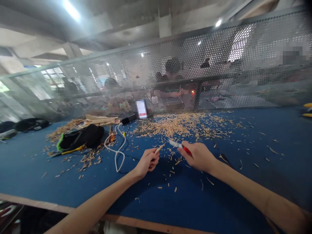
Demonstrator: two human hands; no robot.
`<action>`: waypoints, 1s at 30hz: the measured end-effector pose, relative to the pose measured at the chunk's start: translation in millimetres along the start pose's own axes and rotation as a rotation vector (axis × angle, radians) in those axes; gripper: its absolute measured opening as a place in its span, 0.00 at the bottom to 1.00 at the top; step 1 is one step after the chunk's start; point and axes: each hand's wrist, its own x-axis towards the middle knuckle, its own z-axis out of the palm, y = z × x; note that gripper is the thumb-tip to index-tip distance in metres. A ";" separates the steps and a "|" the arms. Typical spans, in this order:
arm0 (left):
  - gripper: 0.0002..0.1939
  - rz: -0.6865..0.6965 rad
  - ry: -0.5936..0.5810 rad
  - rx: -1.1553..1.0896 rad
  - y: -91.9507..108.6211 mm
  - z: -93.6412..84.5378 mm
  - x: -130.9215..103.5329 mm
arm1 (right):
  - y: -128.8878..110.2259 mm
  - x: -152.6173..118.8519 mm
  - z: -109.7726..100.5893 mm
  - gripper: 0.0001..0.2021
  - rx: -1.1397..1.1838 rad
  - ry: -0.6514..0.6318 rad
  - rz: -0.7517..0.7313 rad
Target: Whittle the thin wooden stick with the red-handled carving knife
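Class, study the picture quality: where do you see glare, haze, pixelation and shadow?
Head view: glare surrounds the long white ceiling light; head view: haze softens the grey perforated metal screen; head view: pixelation covers the small white rectangular display; head view: soft shadow darkens the flat blue tabletop beneath the bare right hand.

Ceiling lamp (71, 9) glaring upper left (haloed); perforated screen (143, 73) hazy; soft shadow on blue tabletop (195, 201).

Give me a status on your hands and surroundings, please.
Left hand gripping a pointed wooden stick. Right hand holding a red-handled knife, blade near the stick's tip. Wood shavings around both hands; white cable at left.
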 end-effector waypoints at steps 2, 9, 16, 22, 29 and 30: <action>0.11 -0.024 0.000 0.014 -0.2 0.1 0.4 | -18.4 -2.0 -0.5 0.24 0.027 -0.021 -0.065; 0.11 -0.108 0.009 0.018 -2.2 14.6 -9.9 | -45.0 -6.8 8.5 0.21 0.035 -0.073 -0.150; 0.18 -0.104 0.062 -0.135 -2.7 34.5 -26.1 | -54.6 -7.2 1.2 0.22 -0.001 -0.193 -0.101; 0.19 -0.121 -0.014 -0.141 -3.4 33.2 -21.7 | -55.0 -8.0 -4.1 0.21 -0.068 -0.275 -0.020; 0.24 -0.133 0.016 -0.029 -3.1 35.3 -25.1 | -48.8 -5.0 -3.7 0.18 -0.087 -0.337 -0.103; 0.25 -0.131 0.028 -0.013 -2.8 36.7 -25.6 | -46.9 -4.3 -3.2 0.19 -0.105 -0.333 -0.120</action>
